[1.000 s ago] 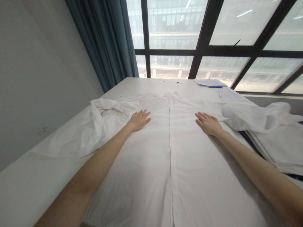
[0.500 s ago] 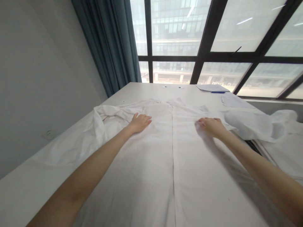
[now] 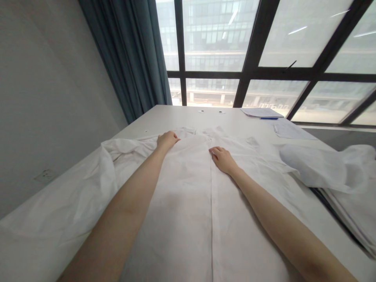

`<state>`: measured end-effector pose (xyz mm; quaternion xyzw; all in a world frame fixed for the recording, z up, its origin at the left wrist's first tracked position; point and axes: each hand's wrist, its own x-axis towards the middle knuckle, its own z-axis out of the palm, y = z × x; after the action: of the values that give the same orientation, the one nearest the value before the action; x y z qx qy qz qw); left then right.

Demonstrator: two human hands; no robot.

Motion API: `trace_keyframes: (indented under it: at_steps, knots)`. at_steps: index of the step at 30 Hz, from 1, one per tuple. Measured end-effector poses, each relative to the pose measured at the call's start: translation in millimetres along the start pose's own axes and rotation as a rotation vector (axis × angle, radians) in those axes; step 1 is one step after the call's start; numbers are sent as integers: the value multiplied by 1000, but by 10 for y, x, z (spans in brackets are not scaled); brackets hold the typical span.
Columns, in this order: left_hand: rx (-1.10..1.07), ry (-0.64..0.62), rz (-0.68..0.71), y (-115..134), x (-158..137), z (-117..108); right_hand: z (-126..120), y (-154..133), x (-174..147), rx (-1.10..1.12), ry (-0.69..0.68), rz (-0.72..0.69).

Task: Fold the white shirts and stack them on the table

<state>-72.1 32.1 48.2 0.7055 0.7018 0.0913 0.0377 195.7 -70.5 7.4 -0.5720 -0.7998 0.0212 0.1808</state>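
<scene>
A long white coat (image 3: 182,203) lies spread front side up, its front opening running down the middle and its collar end away from me. My left hand (image 3: 168,140) is at the upper left of the coat, near the shoulder, fingers curled in and closed on the cloth. Beside the top of the front opening, my right hand (image 3: 222,158) pinches the edge of the cloth between thumb and fingers. One sleeve lies bunched and creased on the left. Fine details of the collar are hard to make out.
The coat lies on a white table (image 3: 173,115). At the far right are papers (image 3: 261,112) and a blue pen (image 3: 268,118). A clear plastic bag (image 3: 317,164) rests on folded white cloth (image 3: 355,211) at the right. A blue curtain (image 3: 129,51) and windows stand behind.
My right hand has moved left from the coat's right side to the front opening and closed on its edge. My left hand has shifted farther up and slightly left, its fingers now curled.
</scene>
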Motion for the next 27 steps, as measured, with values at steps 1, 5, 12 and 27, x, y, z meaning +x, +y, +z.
trace_keyframes:
  at_steps: [1, 5, 12, 27]
  knots:
    - [-2, -39, 25, 16, 4, -12, 24, -2, -19, 12, 4, -4]
    - [-26, -202, 155, 113, -48, -31, 57, 16, -51, 50, 14, -12]
    - [-32, -328, 307, 289, -217, -54, 55, 27, -33, 86, 31, -8]
    - [121, 301, 124, 376, -194, 138, 74, 31, -32, 156, 28, 5]
